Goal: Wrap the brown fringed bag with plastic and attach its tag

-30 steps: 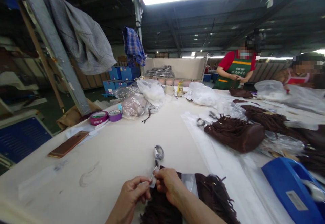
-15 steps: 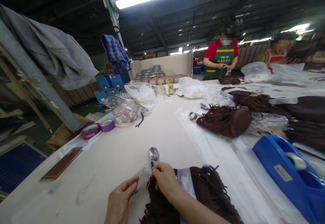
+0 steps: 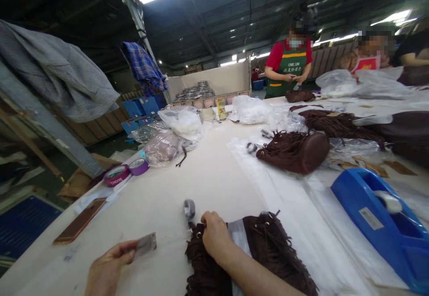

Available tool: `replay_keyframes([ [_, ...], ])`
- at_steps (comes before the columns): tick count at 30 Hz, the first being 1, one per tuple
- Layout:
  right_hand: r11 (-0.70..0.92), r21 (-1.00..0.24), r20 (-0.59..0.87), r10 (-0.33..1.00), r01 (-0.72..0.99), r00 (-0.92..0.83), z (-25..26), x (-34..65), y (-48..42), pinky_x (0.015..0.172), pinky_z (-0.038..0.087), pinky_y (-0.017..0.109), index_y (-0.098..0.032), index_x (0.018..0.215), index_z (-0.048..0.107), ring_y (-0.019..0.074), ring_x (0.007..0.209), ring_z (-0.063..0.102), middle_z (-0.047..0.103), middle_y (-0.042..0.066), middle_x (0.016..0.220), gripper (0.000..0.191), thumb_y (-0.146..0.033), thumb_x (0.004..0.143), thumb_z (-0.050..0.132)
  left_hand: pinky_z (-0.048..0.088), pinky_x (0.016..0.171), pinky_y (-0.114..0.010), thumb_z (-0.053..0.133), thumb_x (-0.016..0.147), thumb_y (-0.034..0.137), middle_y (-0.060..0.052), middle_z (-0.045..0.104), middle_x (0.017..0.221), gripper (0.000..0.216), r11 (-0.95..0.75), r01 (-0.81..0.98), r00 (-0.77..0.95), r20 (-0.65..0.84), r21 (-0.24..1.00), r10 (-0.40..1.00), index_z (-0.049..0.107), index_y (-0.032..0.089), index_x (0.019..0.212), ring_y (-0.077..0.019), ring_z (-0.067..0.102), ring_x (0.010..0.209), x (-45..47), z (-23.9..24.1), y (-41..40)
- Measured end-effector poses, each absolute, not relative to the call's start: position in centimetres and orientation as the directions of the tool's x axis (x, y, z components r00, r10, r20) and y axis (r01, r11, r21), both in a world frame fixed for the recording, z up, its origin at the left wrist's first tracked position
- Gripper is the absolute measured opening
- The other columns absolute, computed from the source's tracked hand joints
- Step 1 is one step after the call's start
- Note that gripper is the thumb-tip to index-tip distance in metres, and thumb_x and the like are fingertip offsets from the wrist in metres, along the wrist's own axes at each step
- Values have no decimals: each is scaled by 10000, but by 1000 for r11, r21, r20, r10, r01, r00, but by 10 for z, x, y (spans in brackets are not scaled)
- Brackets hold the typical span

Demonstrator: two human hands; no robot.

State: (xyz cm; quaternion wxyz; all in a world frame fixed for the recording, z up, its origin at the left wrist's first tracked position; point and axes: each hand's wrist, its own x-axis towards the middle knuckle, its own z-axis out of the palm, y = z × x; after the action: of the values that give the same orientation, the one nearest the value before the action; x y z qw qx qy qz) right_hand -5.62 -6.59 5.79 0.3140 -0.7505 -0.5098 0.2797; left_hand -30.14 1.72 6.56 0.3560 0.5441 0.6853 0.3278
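My left hand (image 3: 109, 262) pinches a small grey, see-through plastic packet (image 3: 146, 243) by its left end, above the white tabletop. A thin pale string seems to run from the packet toward the dark brown fringed bag (image 3: 275, 251) in front of me. At that bag's upper left corner, next to a metal eyelet, my right hand (image 3: 216, 238) has its fingers closed on the edge; the fingertips are partly hidden. Just beyond the corner lies a grey plastic-wrapped loop (image 3: 189, 209). A translucent band (image 3: 238, 235) crosses the bag, and my right forearm covers part of it.
To the right stands a blue tape dispenser (image 3: 378, 224). Another brown fringed bag (image 3: 295, 153) lies farther back, near plastic-wrapped goods (image 3: 162, 146). Tape rolls (image 3: 116, 175) and a phone (image 3: 80, 221) are along the left edge. Co-workers (image 3: 290, 65) stand across the table.
My left hand has moved left and toward me with the packet, away from my right hand. My right hand stays at the bag's corner. The wrapped loop has shifted slightly left.
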Motion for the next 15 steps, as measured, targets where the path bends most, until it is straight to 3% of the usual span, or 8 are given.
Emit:
replay_keyframes([
  [3,-291,-738,-108,941,609,319,58,-58,-67,754,419,312,-140,932,629,247,901,595,621,118,967,322,25,710,464,440,702,-389,624,368,390,-54,655,639,359,232,552,-75,-229,801,970,654,177,656,-298,595,714,-301,65,15],
  [6,-300,-731,-114,939,613,324,61,-57,-66,763,422,291,-130,955,629,232,920,598,624,123,981,315,11,726,465,422,822,-444,528,399,432,-84,662,730,330,103,710,-71,-75,697,995,646,211,614,-358,575,890,-290,75,13],
  [9,-300,-725,-115,940,620,321,70,-49,-63,747,432,261,-123,979,627,201,887,614,632,124,976,293,-24,771,445,374,928,-450,480,413,487,-97,649,866,346,-1,754,-50,59,657,997,619,230,598,-362,518,1025,-268,85,13],
  [11,-277,-713,-93,948,644,305,80,-37,-63,766,425,255,-129,988,626,192,905,608,636,118,988,279,-55,798,435,434,859,-417,482,463,530,-77,657,843,394,-20,719,15,13,694,1000,621,220,662,-306,586,898,-246,83,14],
  [13,-238,-688,-61,960,686,272,89,-21,-66,797,411,264,-137,999,623,197,943,593,644,109,997,270,-86,815,432,495,688,-352,472,524,574,-60,657,733,447,-3,681,83,-73,732,994,612,192,711,-243,622,724,-220,73,15],
  [15,-196,-647,-45,974,737,220,96,-3,-73,804,404,289,-142,1018,619,213,951,590,656,108,990,271,-115,829,428,471,524,-297,442,570,612,-62,639,656,489,31,652,118,-141,758,983,584,165,706,-207,610,595,-195,60,17],
])
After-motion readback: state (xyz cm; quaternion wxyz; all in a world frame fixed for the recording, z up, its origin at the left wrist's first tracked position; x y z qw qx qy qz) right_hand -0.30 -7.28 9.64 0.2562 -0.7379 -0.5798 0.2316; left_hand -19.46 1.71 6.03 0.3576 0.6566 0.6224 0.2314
